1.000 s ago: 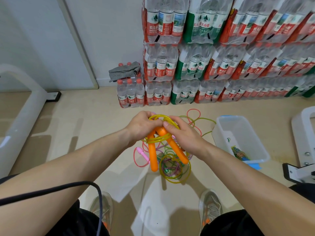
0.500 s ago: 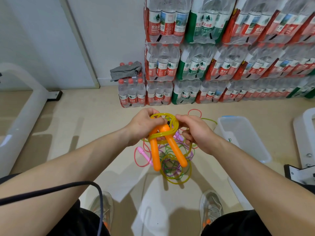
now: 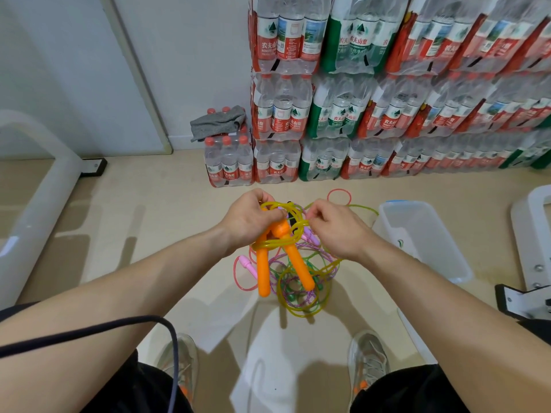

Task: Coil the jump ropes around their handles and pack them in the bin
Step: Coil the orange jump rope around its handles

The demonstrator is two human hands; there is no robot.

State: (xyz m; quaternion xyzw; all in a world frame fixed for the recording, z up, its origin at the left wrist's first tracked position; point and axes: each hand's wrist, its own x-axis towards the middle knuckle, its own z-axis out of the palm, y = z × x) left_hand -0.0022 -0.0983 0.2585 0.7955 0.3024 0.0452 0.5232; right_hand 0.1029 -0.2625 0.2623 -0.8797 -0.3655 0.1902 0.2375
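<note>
Head view: the person stands on a pale floor and holds a jump rope at waist height, above the middle of the floor.

The left hand (image 3: 250, 222) grips the upper ends of the two orange handles (image 3: 264, 272), fingers curled round them. The handles hang downward and spread apart at their lower ends. The yellow rope (image 3: 280, 240) crosses both handles in a few turns just below the left hand. More of it arches over the knuckles, and a loose loop dangles below the handle tips.

The right hand (image 3: 334, 231) is just beside the handles on their right. Its thumb and forefinger pinch a strand of the yellow rope, and the other fingers are curled in.

Below the hands, a tangle of other ropes (image 3: 290, 296) in purple, green and pink lies on the floor, with a pink handle (image 3: 249, 265) at its left edge. A thin red loop (image 3: 339, 195) lies towards the far wall.

The bin (image 3: 432, 251), clear plastic and open, sits on the floor to the right of the tangle, near the right hand. What lies inside it is too unclear to tell.

Shrink-wrapped packs of water bottles (image 3: 357, 114) are stacked along the far edge of the floor against the wall. A grey cloth (image 3: 219, 123) is draped over the lowest, leftmost pack. A black cable (image 3: 119, 329) crosses the left forearm. Two shoes (image 3: 368, 359) show at the near edge.
</note>
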